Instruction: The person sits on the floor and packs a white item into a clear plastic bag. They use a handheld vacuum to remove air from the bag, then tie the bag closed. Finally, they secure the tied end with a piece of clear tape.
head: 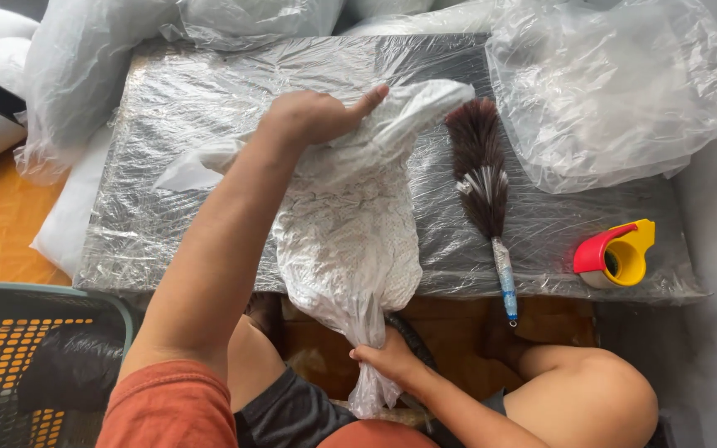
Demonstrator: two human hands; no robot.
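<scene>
Plastic bag already holds the white pillow. Left hand presses its top on the desk, fingers curled; right hand squeezes the neck shut, not taped yet.

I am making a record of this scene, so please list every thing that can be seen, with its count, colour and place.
Wrapped white item in clear plastic: one, white, middle of the table, held at both ends.
Table: one, dark, covered in clear film, centre.
Feather duster: one, dark brown with a blue-white handle, right of the wrapped item.
Tape dispenser: one, red and yellow, right table edge.
Loose plastic bags: several, clear, top left and top right.
Basket: one, grey-green and orange, bottom left.
Left hand: presses the top of the wrapped item.
Right hand: grips the twisted plastic neck below.
</scene>
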